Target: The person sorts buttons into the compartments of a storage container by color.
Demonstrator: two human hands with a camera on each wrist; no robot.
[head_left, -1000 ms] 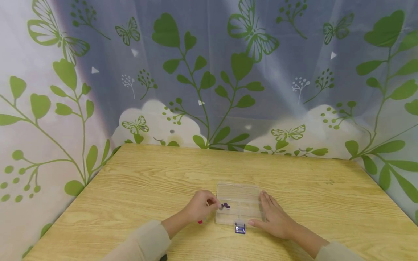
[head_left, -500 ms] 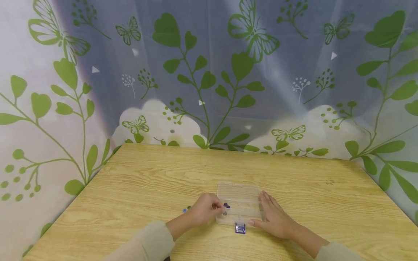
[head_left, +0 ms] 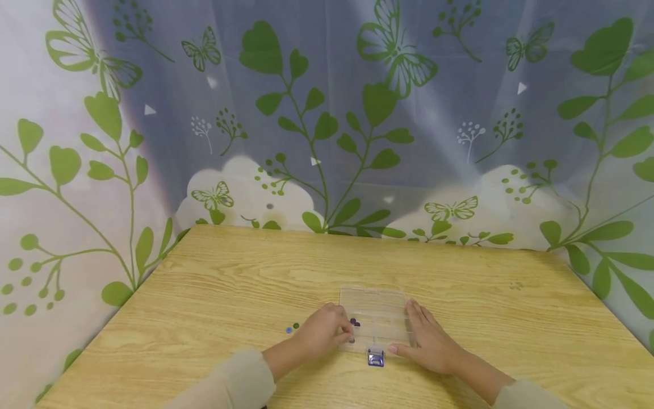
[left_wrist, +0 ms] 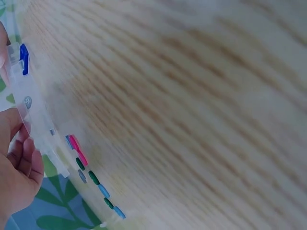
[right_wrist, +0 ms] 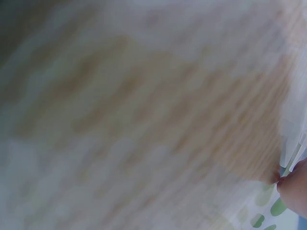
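A clear plastic divided box (head_left: 388, 328) with a blue latch (head_left: 375, 357) at its front lies on the table. My left hand (head_left: 324, 332) is at the box's left side, its fingertips pinching a small grey button-like disc (left_wrist: 27, 101) low over the front left compartment. Several dark purple discs (head_left: 355, 322) lie in the compartment behind. My right hand (head_left: 434, 343) rests along the box's right side, fingers straight and thumb by the front edge. In the right wrist view only a fingertip (right_wrist: 293, 191) and a sliver of the box show.
Left of my left hand, a blue disc (head_left: 288, 330) and a green disc (head_left: 296, 325) lie on the wooden table (head_left: 245, 272). The left wrist view shows a row of several discs, with pink (left_wrist: 82, 158) ones among them. A patterned curtain (head_left: 327, 113) hangs behind.
My left hand has moved a little right and towards me, bringing the grey disc from the back compartment's edge to the front left one. The blue and green discs came into view. My right hand stayed still.
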